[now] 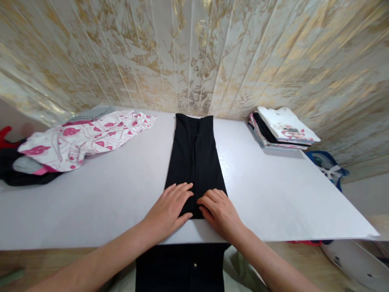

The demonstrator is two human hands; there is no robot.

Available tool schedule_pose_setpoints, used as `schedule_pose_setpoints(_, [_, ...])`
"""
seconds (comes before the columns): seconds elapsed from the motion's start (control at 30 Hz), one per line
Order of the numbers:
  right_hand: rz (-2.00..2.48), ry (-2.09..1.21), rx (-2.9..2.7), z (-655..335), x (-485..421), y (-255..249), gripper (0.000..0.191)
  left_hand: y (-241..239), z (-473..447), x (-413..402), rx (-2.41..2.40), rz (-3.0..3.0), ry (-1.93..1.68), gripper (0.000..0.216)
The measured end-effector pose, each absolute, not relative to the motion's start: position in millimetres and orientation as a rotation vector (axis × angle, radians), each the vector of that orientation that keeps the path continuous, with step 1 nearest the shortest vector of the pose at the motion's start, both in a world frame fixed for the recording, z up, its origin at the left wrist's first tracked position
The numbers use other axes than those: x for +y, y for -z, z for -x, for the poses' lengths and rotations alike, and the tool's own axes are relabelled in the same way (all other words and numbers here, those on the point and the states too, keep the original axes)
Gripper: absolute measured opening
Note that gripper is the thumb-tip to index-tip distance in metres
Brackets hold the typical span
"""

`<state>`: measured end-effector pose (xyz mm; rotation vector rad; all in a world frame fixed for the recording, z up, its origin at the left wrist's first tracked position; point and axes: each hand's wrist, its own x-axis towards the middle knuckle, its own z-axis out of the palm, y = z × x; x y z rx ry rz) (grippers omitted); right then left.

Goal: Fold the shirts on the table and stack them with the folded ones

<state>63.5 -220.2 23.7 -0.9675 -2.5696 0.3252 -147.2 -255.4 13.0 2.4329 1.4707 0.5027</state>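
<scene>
A black garment [194, 158] lies flat and narrow on the white table, folded with a seam running lengthwise down its middle. My left hand [170, 207] rests on its near left part, fingers stretched out over the cloth and thumb by the near edge. On the near right part lies my right hand [220, 211], its fingers slightly bent and pressing on the fabric. Neither hand grips anything. Parts of the garment's near end are hidden under my hands.
To the left is a loose heap of clothes with a white and pink printed garment [91, 140] on top. A folded stack topped by a white shirt [287, 123] sits at the back right. Behind the white table [273, 194] hangs a gold-patterned curtain [194, 52].
</scene>
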Motion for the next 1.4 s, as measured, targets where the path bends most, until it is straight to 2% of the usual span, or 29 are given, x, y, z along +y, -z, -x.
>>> schedule_pose_setpoints(0.33, [0.883, -0.423, -2.522, -68, -224, -24, 0.013, -14, 146, -256, 1.479, -2.435, -0.479, 0.041])
schedule_pose_setpoints(0.67, [1.003, -0.89, -2.258, -84, -214, -44, 0.023, -30, 135, -278, 1.379, -2.491, -0.49, 0.041])
schedule_pose_setpoints(0.8, [1.055, -0.84, -2.172, -85, -201, -49, 0.022, -40, 127, -286, 1.318, -2.459, -0.42, 0.03])
schedule_pose_setpoints(0.9, [1.048, -0.794, -2.193, -80, -193, -51, 0.021, -43, 127, -283, 1.295, -2.433, -0.509, 0.025])
schedule_pose_setpoints(1.07, [0.986, -0.778, -2.297, -64, -182, -51, 0.025, -31, 125, -272, 1.394, -2.503, -0.557, 0.038])
schedule_pose_setpoints(1.27, [0.935, -0.471, -2.642, -38, -156, -45, 0.034, -22, 119, -267, 1.436, -2.491, -0.436, 0.042])
schedule_pose_setpoints(1.4, [1.109, -0.269, -2.697, -26, -130, -33, 0.044, -25, 120, -268, 1.43, -2.437, -0.421, 0.043])
